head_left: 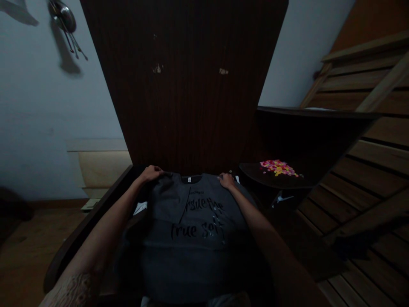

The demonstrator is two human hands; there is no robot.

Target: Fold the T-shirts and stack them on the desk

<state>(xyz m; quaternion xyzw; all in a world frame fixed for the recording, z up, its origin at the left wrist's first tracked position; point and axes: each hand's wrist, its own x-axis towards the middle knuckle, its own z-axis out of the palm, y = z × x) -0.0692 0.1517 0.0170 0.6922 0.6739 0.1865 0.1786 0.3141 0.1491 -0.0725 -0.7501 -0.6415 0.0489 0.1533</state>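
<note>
Lying flat and face up on a dark bench (91,219), a dark gray shirt (194,260) sits right in front of the person in the head view. Its neck points away from the person, and a small white label (189,179) shows inside the neck. Black letters (198,230) run across the front, and the words "true self" can be read.

The left hand (152,172) is closed on the shirt's left shoulder, with its fingers bent. The right hand (227,181) is closed on the other shoulder, near the neck. The two hands are well apart, with the neck between them. It is too dark to tell how tight each pinch is.

Behind the shirt stands a tall brown wood panel (188,115) with a few pale chipped spots. To the right, a rounded shelf (251,172) holds a pile of pink, yellow and purple bits (278,168). Farther right are wooden slats (386,149). On the left, a round shiny thing (65,19) hangs high on the pale wall (32,106), above the wood floor (25,243).
</note>
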